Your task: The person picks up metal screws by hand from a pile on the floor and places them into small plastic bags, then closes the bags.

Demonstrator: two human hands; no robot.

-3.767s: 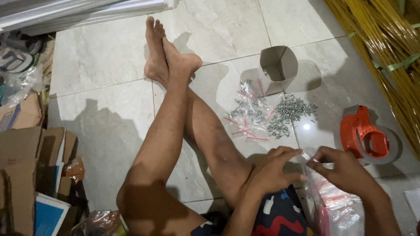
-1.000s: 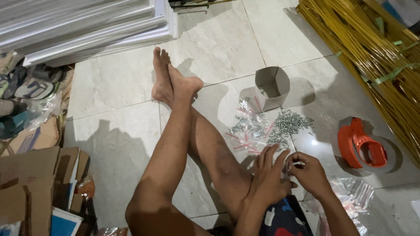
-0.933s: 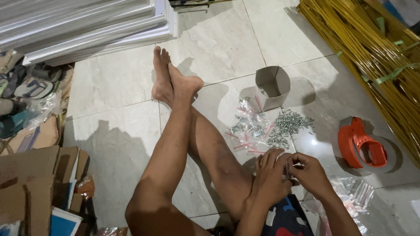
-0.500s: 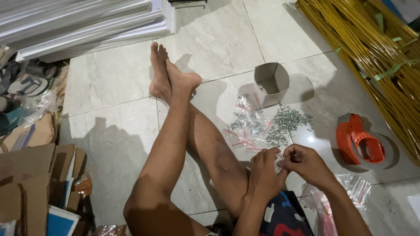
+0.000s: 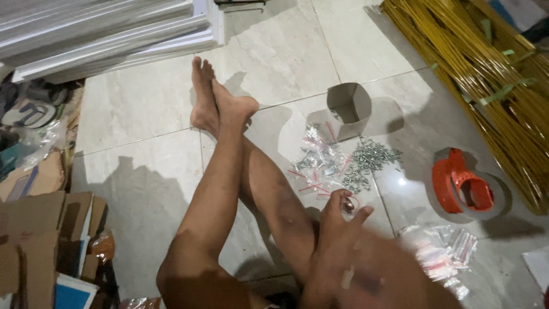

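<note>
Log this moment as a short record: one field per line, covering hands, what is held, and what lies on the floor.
left hand: raised over the tiled floor, pinching a small clear bag at its fingertips
right hand: blurred at the lower right, grip cannot be told
loose screws: grey pile on the floor ahead of the hands
filled bags: small clear packets left of the screws
empty bags: clear heap at lower right
tape dispenser: orange, right of the screws
cardboard sleeve: open, standing behind the screws
yellow sticks: bundle at upper right
</note>
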